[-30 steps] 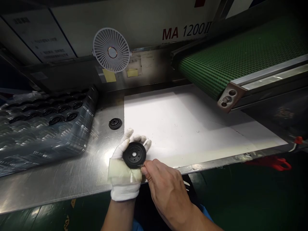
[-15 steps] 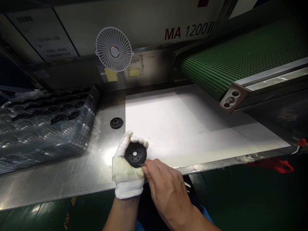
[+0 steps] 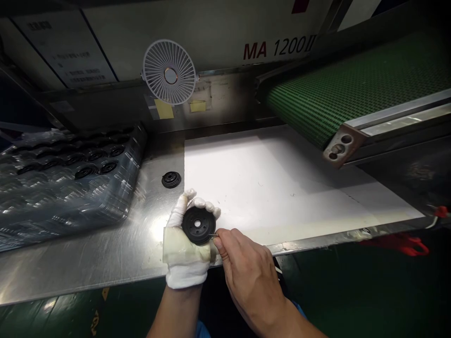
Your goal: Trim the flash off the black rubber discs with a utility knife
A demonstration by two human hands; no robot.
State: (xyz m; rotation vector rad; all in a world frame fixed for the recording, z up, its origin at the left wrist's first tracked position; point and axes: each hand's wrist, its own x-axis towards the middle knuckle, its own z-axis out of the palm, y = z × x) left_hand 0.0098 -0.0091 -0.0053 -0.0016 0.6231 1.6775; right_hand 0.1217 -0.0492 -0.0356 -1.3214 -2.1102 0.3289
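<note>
My left hand (image 3: 186,244), in a white glove with a pale yellowish wrap over the palm, is closed around a black round plastic wheel (image 3: 199,226). The wheel has a pale centre hole and a ring of smaller holes, and its face is turned up toward me. Bare and pinched closed, my right hand (image 3: 246,267) holds a thin metal blade-like tool (image 3: 213,235) between thumb and forefinger. The tool's tip is at the wheel's lower right rim; whether it touches is unclear. Beyond the glove, another black wheel (image 3: 171,179) lies on the metal table.
Stacked clear plastic trays (image 3: 116,197) with several black wheels stand on the left. A white sheet (image 3: 253,183) covers part of the metal table (image 3: 88,263). A green conveyor belt (image 3: 352,89) overhangs the right side. A white fan (image 3: 169,72) is at the back.
My right hand has shifted slightly right, and the tool has moved from the wheel's bottom edge to its lower right rim. The wheel has turned slightly in my left hand.
</note>
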